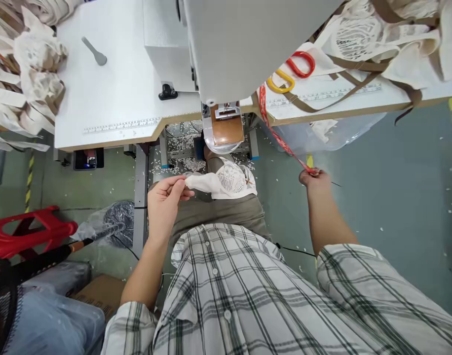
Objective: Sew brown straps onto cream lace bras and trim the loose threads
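Note:
My left hand point(169, 197) pinches the end of a white lace bra point(231, 180) between thumb and fingers. The bra lies across my lap below the sewing machine, its lace cup facing up and a small brown bow near its right side. Out to the right, my right hand point(315, 178) is closed on a red patterned strip point(280, 140), which runs taut up to the table edge near the scissors. A thin dark tip pokes out past that hand; what it belongs to is hidden. The scissors point(283, 81), with one red and one yellow handle loop, lie partly under the machine head.
The sewing machine point(244, 44) overhangs the white table point(111, 88). Lace pieces point(41, 69) pile at left; more bras with brown straps point(370, 44) lie at right. A grey tool point(94, 52) rests on the table. A red stool point(29, 229) stands at lower left.

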Demonstrator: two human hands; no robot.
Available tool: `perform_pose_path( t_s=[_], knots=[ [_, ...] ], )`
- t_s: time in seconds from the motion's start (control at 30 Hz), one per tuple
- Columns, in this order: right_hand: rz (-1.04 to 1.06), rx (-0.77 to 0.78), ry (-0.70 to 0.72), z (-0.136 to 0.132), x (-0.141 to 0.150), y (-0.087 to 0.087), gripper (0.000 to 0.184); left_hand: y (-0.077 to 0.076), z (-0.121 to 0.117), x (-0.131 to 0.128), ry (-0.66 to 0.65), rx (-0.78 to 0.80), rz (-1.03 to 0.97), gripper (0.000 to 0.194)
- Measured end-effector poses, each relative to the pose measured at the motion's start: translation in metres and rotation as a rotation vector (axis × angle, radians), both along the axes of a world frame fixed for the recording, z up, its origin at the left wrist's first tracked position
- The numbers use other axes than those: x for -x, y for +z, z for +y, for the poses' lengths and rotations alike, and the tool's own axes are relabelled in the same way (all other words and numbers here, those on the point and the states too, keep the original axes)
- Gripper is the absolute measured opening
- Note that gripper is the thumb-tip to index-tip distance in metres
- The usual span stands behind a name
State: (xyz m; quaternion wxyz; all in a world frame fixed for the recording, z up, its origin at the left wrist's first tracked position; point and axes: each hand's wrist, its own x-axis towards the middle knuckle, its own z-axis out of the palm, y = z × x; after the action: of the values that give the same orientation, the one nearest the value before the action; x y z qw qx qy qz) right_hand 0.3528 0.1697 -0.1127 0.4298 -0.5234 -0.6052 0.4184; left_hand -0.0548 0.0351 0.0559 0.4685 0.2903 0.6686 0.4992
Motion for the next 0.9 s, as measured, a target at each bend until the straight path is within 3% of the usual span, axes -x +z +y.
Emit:
perform_pose_path(
  t_s=[0.17, 0.27, 0.37, 0.47, 0.57, 0.63, 0.73, 0.9],
  knots=[
    [-0.069, 0.091, -0.288, -0.029, 0.013, 0.005, 0.026, 0.000, 0.000, -0.003, -0.021, -0.031, 0.065, 0.022],
    [-0.097, 0.122, -0.323, -0.057, 0.048, 0.015, 0.044, 0.001, 0.000, -0.006, -0.035, -0.043, 0.112, 0.020],
    [-0.127, 0.147, -0.176, -0.085, 0.097, 0.044, 0.047, 0.002, 0.001, -0.010, -0.039, -0.056, 0.150, 0.019],
    [-0.117, 0.150, 0.101, -0.106, 0.150, 0.088, 0.035, 0.004, 0.000, -0.015, -0.036, -0.067, 0.190, 0.018],
    [-0.008, 0.164, 0.372, -0.113, 0.190, 0.130, 0.029, 0.007, -0.001, -0.020, -0.046, -0.074, 0.250, 0.020],
    [-0.008, 0.156, 0.445, -0.113, 0.207, 0.149, 0.026, 0.009, -0.003, -0.022, -0.054, -0.089, 0.298, 0.022],
    [-0.133, 0.087, 0.479, -0.109, 0.219, 0.161, 0.026, 0.010, -0.004, -0.023, -0.059, -0.124, 0.362, 0.021],
    [-0.254, 0.067, 0.474, -0.104, 0.224, 0.162, 0.029, 0.010, -0.003, -0.023, -0.093, -0.163, 0.447, 0.018]
  ],
)
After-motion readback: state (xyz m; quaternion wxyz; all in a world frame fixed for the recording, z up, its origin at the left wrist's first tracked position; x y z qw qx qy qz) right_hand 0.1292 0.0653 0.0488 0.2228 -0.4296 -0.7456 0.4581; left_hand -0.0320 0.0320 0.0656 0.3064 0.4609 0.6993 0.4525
